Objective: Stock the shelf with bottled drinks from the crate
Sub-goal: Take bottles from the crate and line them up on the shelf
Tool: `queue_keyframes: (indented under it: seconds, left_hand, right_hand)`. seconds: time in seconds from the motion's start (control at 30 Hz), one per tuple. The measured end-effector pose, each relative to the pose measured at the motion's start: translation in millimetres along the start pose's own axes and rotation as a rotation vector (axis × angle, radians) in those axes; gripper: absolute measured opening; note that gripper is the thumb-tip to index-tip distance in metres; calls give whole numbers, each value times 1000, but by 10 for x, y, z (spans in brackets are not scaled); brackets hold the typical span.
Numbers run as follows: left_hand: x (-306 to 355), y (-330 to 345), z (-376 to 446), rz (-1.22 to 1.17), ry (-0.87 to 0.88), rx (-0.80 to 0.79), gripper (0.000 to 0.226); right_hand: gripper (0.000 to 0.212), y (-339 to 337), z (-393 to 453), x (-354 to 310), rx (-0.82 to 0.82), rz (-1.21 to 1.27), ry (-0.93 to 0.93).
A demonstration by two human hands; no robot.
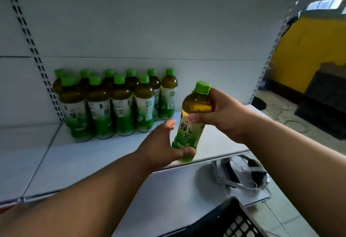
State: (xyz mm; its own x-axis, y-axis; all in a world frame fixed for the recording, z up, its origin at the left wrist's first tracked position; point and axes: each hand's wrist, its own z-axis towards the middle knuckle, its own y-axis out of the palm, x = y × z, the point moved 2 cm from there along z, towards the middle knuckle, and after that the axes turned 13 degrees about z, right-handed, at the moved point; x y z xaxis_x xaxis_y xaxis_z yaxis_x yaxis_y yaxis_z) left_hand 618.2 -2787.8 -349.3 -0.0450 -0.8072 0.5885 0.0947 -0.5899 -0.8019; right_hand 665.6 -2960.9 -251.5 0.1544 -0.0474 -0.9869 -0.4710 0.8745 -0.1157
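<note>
A green-tea bottle (191,124) with a green cap is held upright just above the front of the white shelf (74,152). My right hand (222,113) grips its neck and shoulder from the right. My left hand (161,145) cups its base from the left, thumb across the bottom. Several matching bottles (112,103) stand in two rows against the shelf's back wall, to the left of the held one. A corner of the black crate (234,221) shows at the bottom edge.
A lower white shelf (164,195) carries a grey headset with straps (241,173). Slotted uprights (37,58) frame the shelf bay. To the right lie a yellow wall, dark crates (325,101) and cables on the floor.
</note>
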Motion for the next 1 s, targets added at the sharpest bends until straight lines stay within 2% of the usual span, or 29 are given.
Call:
queue_keyframes:
  seconds: [0.2, 0.37, 0.43, 0.53, 0.57, 0.63, 0.7, 0.87, 1.0]
  left_hand:
    - [-402, 125, 316, 97, -38, 0, 123]
    - [-675, 354, 192, 379, -168, 23, 111]
    - [-713, 432, 157, 465, -162, 72, 105]
    - [-736, 531, 188, 567, -156, 45, 107]
    - [-734, 557, 198, 605, -140, 33, 109]
    - [-734, 566, 205, 624, -123, 7, 104]
    - [-731, 560, 215, 607, -139, -22, 98]
    - [-706, 570, 228, 639, -168, -44, 99]
    - [-733, 623, 250, 679, -152, 10, 115]
  right_hand:
    - [55, 122, 566, 284, 2, 25, -8]
    - [55, 201, 794, 577, 62, 9, 3]
    - [63, 251, 779, 698, 141, 23, -26]
    - [87, 368, 657, 929, 307, -91, -27]
    - [81, 403, 602, 1007, 351, -164, -2]
    - [54, 484, 516, 1112, 411, -292, 47]
    - [41, 541, 526, 1142, 428, -362, 51]
    - [46, 621, 971, 1172, 383, -501, 25]
    - [46, 633, 1319, 1209, 362, -519, 13]
